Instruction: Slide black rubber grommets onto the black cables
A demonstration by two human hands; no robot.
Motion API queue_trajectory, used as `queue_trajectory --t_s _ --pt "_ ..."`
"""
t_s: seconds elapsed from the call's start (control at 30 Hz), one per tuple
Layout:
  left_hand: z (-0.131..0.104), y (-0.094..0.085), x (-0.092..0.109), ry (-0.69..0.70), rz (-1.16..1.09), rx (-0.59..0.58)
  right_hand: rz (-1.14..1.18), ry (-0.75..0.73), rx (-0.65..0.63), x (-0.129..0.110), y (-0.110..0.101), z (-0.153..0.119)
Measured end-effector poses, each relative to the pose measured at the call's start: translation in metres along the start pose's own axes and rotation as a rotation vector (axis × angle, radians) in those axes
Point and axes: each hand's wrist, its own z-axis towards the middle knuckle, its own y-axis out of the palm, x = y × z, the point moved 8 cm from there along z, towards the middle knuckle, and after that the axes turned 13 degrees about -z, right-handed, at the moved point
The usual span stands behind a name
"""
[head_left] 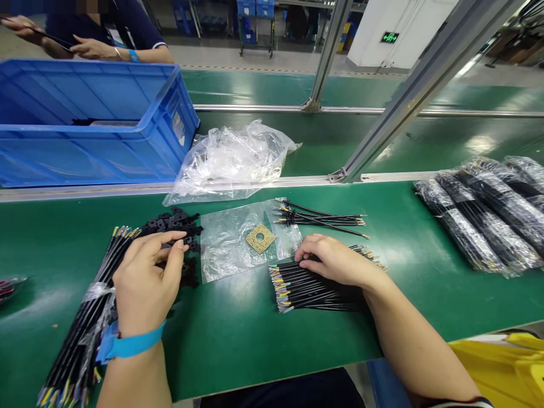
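My left hand, with a blue wrist strap, is over the edge of a pile of small black plastic clips. Its thumb and index finger come together in a pinch; whatever may be between them is too small to make out. My right hand rests on a spread layer of short black cables with coloured wire ends. Its fingers are curled down against the top cables. Behind it lies a smaller group of black cables, some with black pieces near their left ends.
A tan sponge lies on a flat plastic bag. On the left is a tied cable bundle; wrapped bundles lie right. A blue crate, crumpled bag and metal post stand behind. A co-worker handles something thin.
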Motion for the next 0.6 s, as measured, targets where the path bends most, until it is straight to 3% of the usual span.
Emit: queue_trajectory --t_s 0.2,0.43,0.6 --pt "-0.005 0.005 -0.008 -0.213 -0.427 0.003 0.032 0.013 0.009 -0.001 0.001 0.002" --pt "-0.007 0.011 -0.013 -0.282 -0.48 -0.048 0.068 0.003 0.019 -0.004 -0.002 0.001" --pt "-0.008 0.011 -0.013 -0.292 -0.551 -0.016 0.053 -0.015 0.012 -0.008 -0.004 -0.003"
